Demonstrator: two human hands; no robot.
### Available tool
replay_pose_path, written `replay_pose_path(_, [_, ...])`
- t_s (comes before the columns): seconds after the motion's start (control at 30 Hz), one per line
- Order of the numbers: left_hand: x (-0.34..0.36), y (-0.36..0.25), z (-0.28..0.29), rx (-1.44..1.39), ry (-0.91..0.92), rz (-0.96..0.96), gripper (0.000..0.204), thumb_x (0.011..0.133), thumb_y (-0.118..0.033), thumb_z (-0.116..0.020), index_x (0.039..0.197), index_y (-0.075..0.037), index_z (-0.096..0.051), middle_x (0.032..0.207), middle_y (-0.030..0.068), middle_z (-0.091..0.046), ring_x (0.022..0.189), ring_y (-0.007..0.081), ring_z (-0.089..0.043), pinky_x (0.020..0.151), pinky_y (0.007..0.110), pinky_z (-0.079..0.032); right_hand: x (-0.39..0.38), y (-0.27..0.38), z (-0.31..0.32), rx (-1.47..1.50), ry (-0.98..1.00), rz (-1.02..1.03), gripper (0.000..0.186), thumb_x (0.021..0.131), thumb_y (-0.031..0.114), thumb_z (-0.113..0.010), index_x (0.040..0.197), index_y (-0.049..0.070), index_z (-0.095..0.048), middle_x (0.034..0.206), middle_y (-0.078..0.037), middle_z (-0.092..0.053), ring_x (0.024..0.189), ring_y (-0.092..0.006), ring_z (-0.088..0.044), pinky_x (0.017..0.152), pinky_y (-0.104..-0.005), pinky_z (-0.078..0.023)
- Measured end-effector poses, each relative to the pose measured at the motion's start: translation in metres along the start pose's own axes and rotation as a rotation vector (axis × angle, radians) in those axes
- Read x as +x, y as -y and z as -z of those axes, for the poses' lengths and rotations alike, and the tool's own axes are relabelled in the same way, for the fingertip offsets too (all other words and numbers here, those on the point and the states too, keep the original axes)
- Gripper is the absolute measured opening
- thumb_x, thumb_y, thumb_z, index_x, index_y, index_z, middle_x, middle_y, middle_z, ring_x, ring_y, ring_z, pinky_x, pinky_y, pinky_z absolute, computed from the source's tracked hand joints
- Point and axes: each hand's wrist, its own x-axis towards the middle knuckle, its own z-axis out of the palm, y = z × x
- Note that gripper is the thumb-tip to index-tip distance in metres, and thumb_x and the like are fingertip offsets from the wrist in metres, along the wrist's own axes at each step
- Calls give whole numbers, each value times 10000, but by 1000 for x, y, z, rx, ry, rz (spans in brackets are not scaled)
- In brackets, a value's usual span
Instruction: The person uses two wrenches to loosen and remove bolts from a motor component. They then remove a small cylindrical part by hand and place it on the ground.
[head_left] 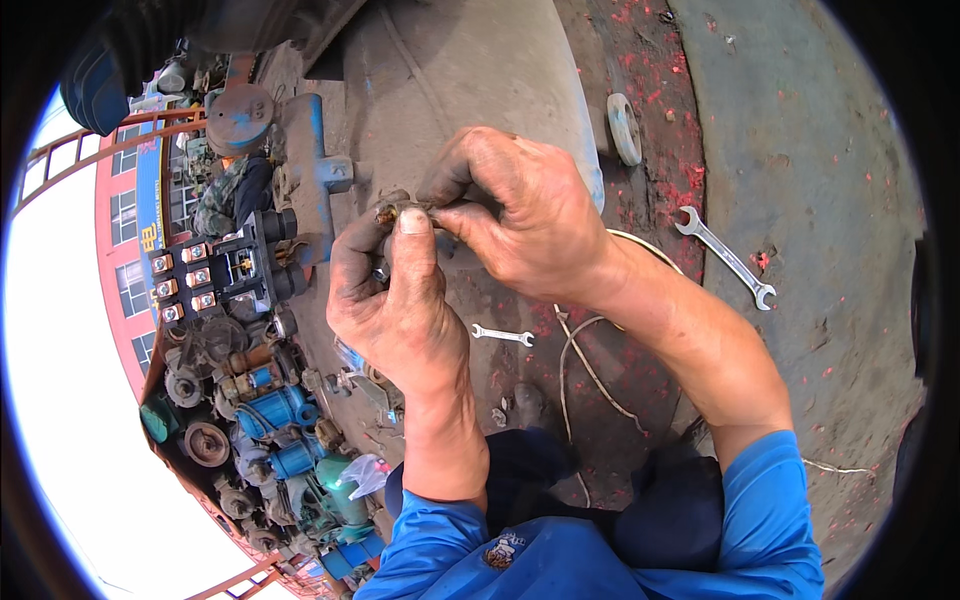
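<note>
My left hand [405,320] is raised in the middle of the view, its thumb and bent forefinger pinching a small, dirty, brass-coloured metal piece [386,214]. Close against that thumb tip, my right hand [530,205] has its thumb and forefinger pinched together. Whatever lies between the right fingertips is too small and hidden to name. Dark grime covers the fingers of both hands. Left of them is a black electrical switch block [245,262] with rows of copper-coloured screw terminals.
Below lie a small open-ended spanner [503,335], a larger spanner [727,258] and pale cable [580,360]. A grey metal sheet [480,70], a wheel [624,130] and a blue metal frame [322,175] stand beyond. Old motors and pumps [275,412] are heaped left, near another person [228,198].
</note>
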Motion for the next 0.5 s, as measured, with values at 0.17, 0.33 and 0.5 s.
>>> replay_pose_path(0.17, [3,1,8,101,40,-50,173,878,-42,-720,1011,49,-659,849,47,-662,739,89,-555,663,221,-440,0,0,0,-11,-1,-3,206,731,2,-712,807,13,-520,776,-169,-571,758,-416,-584,617,-467,-471])
replay_pose_path(0.33, [7,-6,13,18,149,49,190,881,-7,-701,1057,53,-664,810,24,-645,616,44,-493,545,182,-374,-1,-2,1,-15,-6,2,210,735,13,-714,792,12,-512,756,-175,-568,749,-423,-580,611,-470,-465])
replay_pose_path(0.5, [11,-12,16,-87,228,120,222,879,21,-686,1097,58,-666,768,-4,-611,537,15,-438,467,161,-308,1,-2,5,-33,21,23,183,762,-5,-756,864,14,-605,767,-126,-634,665,-283,-649,585,-339,-508])
